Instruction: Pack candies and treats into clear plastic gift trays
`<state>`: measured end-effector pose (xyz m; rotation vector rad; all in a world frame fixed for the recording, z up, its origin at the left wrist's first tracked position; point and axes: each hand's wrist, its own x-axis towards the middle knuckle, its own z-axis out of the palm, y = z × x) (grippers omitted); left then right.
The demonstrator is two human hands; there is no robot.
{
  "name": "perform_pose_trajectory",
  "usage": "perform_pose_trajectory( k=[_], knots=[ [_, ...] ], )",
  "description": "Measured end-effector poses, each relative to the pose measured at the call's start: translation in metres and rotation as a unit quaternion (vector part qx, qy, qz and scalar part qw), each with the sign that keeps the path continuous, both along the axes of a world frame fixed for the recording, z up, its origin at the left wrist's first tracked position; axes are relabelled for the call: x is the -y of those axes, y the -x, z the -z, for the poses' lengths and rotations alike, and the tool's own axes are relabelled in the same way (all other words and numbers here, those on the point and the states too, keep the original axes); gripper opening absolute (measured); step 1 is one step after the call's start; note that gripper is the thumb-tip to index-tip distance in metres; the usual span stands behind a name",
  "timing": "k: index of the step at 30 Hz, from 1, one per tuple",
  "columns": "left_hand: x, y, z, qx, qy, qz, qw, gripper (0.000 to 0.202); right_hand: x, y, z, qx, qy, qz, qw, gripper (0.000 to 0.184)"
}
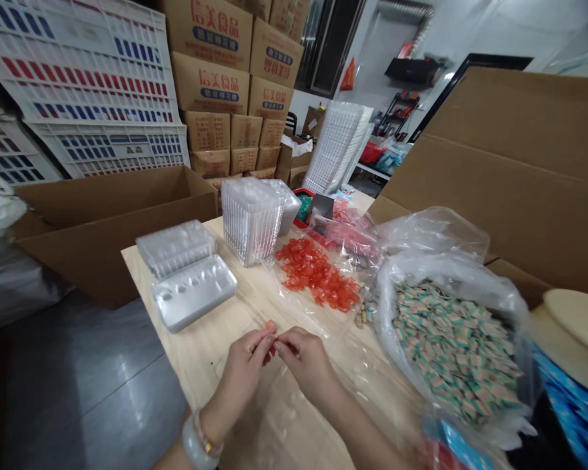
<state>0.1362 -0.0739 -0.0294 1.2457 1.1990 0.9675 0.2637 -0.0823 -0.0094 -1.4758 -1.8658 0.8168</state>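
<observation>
Over the near part of the wooden table, my left hand (249,352) is closed around a small translucent red piece (271,326) that shows above its fingers. My right hand (302,358) meets it, thumb and finger pinched together at the same spot; what lies in that pinch is mostly hidden. A little red also shows between the two hands. Beyond them a loose heap of similar red pieces (318,274) lies on clear plastic sheeting. To the right stands an open clear bag (389,307) full of small green-and-tan wrapped packets (455,346).
Clear plastic trays (196,290) lie at the table's left edge, with a tall stack of trays (252,222) behind. A bag of pink-red pieces (345,228) is at the back. An open carton (112,228), crates (93,65) and stacked boxes (213,91) stand left and behind.
</observation>
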Motion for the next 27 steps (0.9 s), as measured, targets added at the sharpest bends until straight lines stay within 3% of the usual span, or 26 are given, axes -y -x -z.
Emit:
perform_pose_trajectory(
  k=[4,8,12,23,27],
  knots=[
    [0.006,-0.002,-0.009,-0.08,-0.084,0.042,0.992,0.029,0.007,-0.004,-0.014,0.083,0.022,-0.034,0.996,0.021],
    [0.008,-0.003,-0.017,-0.113,-0.097,0.072,0.986,0.032,0.009,-0.007,-0.019,0.056,0.072,-0.047,0.995,0.021],
    [0.008,-0.005,-0.013,-0.1,-0.065,0.1,0.988,0.035,0.012,-0.008,-0.018,0.009,0.112,-0.042,0.993,0.023],
    [0.017,-0.001,-0.009,0.014,0.074,0.158,0.984,0.027,0.021,-0.013,-0.01,0.002,0.138,0.005,0.99,0.027],
    [0.029,-0.003,-0.003,0.03,0.082,0.102,0.991,0.016,0.035,-0.014,0.0,-0.016,0.093,0.012,0.995,0.024]
  ],
)
